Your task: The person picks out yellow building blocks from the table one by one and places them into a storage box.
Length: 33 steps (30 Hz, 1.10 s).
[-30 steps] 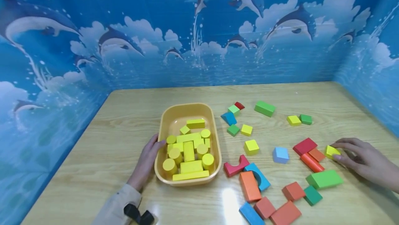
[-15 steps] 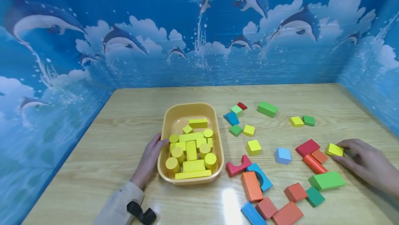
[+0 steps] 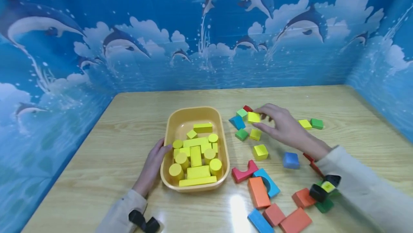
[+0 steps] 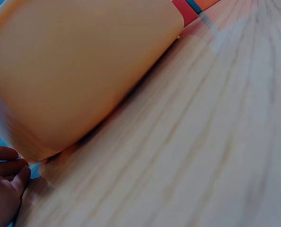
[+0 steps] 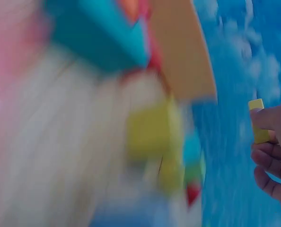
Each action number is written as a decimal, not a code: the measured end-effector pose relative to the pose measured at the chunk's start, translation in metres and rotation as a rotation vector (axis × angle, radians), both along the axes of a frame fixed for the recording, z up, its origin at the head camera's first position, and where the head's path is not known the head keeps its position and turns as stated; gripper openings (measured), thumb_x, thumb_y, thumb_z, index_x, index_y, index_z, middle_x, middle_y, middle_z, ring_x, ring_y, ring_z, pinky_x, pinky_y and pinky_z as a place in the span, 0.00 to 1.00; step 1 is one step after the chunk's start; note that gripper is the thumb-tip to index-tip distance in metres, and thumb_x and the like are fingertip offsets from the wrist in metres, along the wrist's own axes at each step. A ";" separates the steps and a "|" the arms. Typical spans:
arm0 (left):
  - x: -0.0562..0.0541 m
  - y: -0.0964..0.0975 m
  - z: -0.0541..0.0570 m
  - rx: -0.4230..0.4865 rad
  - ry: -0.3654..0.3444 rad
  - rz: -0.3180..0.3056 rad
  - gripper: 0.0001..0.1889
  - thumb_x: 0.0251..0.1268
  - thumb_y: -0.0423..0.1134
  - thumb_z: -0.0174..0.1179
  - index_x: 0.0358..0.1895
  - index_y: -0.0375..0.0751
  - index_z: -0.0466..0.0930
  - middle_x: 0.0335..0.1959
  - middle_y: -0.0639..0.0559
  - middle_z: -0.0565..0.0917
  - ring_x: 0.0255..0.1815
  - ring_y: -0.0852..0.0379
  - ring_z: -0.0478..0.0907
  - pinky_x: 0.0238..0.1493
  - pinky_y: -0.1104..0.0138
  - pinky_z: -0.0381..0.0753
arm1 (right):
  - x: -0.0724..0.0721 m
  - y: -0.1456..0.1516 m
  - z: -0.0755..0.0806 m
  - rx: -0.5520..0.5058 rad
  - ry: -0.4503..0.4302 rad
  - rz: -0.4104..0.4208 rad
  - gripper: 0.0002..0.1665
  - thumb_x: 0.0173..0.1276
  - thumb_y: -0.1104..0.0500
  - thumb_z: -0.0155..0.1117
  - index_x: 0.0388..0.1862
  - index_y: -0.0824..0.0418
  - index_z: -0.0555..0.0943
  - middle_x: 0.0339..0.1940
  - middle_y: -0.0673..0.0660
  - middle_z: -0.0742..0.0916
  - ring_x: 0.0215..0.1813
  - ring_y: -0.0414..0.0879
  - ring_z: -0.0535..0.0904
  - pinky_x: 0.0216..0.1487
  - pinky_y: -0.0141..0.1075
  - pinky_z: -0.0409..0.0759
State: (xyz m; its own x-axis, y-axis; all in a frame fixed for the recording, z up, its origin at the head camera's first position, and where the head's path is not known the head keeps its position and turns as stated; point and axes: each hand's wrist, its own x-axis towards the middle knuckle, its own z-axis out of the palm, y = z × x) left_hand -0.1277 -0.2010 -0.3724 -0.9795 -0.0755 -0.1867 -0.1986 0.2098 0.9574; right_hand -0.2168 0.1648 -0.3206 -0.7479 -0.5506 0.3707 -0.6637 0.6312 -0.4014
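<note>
My right hand (image 3: 284, 123) pinches a yellow block (image 3: 254, 117) between thumb and fingertips, above the loose blocks right of the tub. The right wrist view also shows this yellow block (image 5: 259, 122) in the fingers, lifted off the table. My left hand (image 3: 155, 166) holds the left side of a yellow-orange plastic tub (image 3: 224, 143), its thumb at the rim. Inside the tub lie several yellow blocks (image 3: 195, 156), cylinders and bars among them. In the left wrist view the tub's outer wall (image 4: 83, 61) fills the upper left, with the left fingers (image 4: 8, 168) at its lower corner.
Right of the tub lie a yellow cube (image 3: 260, 152), a smaller yellow block (image 3: 255, 134), a blue cube (image 3: 291, 160) and a red arch (image 3: 244, 172). Further right is another yellow block (image 3: 304, 124). The right sleeve (image 3: 364, 186) covers several blocks. A dolphin-print curtain (image 3: 206, 64) stands behind.
My right hand has lifted the yellow block from the far right and carried it left towards the tub. The left hand and tub stay in place.
</note>
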 end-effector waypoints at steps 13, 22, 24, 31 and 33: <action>-0.002 0.006 -0.006 0.032 0.023 0.005 0.30 0.72 0.45 0.46 0.73 0.36 0.57 0.70 0.35 0.64 0.68 0.40 0.65 0.66 0.52 0.67 | -0.018 -0.153 0.010 0.181 -0.169 0.232 0.21 0.68 0.56 0.64 0.56 0.66 0.79 0.49 0.59 0.84 0.49 0.49 0.80 0.49 0.38 0.80; -0.002 0.002 -0.005 0.024 0.037 0.019 0.28 0.72 0.45 0.46 0.72 0.38 0.60 0.67 0.36 0.69 0.65 0.43 0.69 0.66 0.53 0.68 | -0.017 -0.192 -0.004 0.292 -0.117 0.253 0.21 0.68 0.53 0.64 0.54 0.64 0.81 0.48 0.57 0.85 0.48 0.47 0.81 0.49 0.35 0.80; -0.001 0.002 -0.005 0.030 0.035 0.016 0.28 0.72 0.45 0.46 0.72 0.39 0.61 0.67 0.36 0.69 0.65 0.43 0.69 0.65 0.53 0.69 | -0.016 -0.197 -0.007 0.309 -0.107 0.254 0.20 0.68 0.52 0.64 0.53 0.63 0.81 0.47 0.56 0.85 0.48 0.46 0.80 0.49 0.35 0.80; 0.000 0.001 -0.003 0.036 0.039 0.010 0.28 0.72 0.45 0.46 0.71 0.39 0.61 0.68 0.38 0.68 0.66 0.44 0.67 0.67 0.53 0.66 | -0.013 -0.208 -0.018 0.398 -0.107 0.222 0.14 0.72 0.53 0.58 0.48 0.58 0.84 0.43 0.53 0.85 0.45 0.48 0.77 0.47 0.41 0.75; 0.000 0.001 -0.003 0.039 0.041 0.010 0.27 0.72 0.44 0.45 0.71 0.39 0.61 0.68 0.38 0.68 0.66 0.44 0.67 0.67 0.53 0.66 | -0.012 -0.208 -0.019 0.408 -0.109 0.221 0.13 0.73 0.54 0.57 0.47 0.56 0.85 0.42 0.53 0.85 0.45 0.49 0.76 0.46 0.42 0.73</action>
